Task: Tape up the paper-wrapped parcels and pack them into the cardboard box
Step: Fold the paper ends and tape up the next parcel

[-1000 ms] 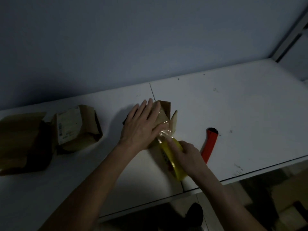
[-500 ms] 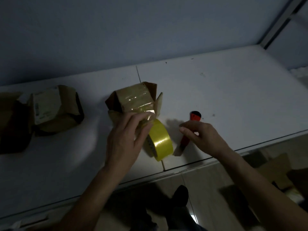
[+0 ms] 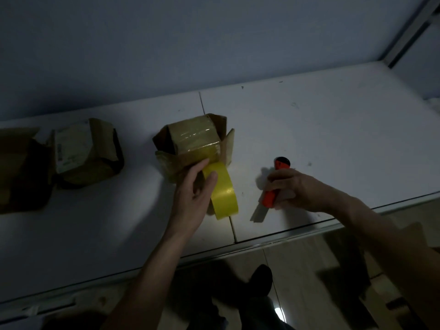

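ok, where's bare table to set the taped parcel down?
Free: white table right of the orange utility knife; near strip between labelled brown parcel and left hand. Crowded: yellow tape roll, taped brown parcel, right hand.

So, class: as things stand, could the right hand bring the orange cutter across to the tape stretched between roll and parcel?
Probably yes. The right hand already grips the orange cutter, and only bare table lies between it and the yellow tape roll, which the left hand holds by the parcel.
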